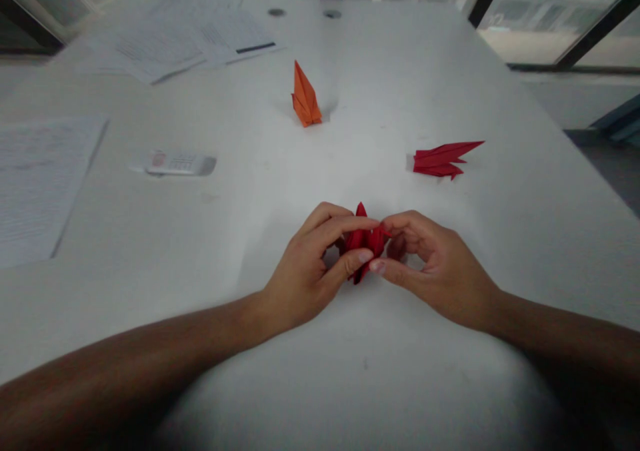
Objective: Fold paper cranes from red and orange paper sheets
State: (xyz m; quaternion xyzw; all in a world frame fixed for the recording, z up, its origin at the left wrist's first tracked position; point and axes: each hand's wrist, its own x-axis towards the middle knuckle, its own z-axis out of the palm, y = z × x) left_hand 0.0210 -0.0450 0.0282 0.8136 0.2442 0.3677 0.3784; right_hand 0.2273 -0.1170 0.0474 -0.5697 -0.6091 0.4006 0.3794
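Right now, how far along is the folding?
Looks done: the orange piece and the right-hand red piece, both folded and lying apart from the hands.
In hand: the middle red piece, held by the left hand, with right hand fingers at its edge.
Left: at least setting that one down, I'd say. Fingers hide much of it, so I can't tell remaining folds.

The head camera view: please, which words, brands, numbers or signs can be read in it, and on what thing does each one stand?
None can be read for certain.
Overlapping papers at the far left: printed lines, too small and blurred.
Left sheet: faint lines, too blurred.
White flat item: reddish mark and small print, unreadable.
Folded pieces, orange and red: no text visible.
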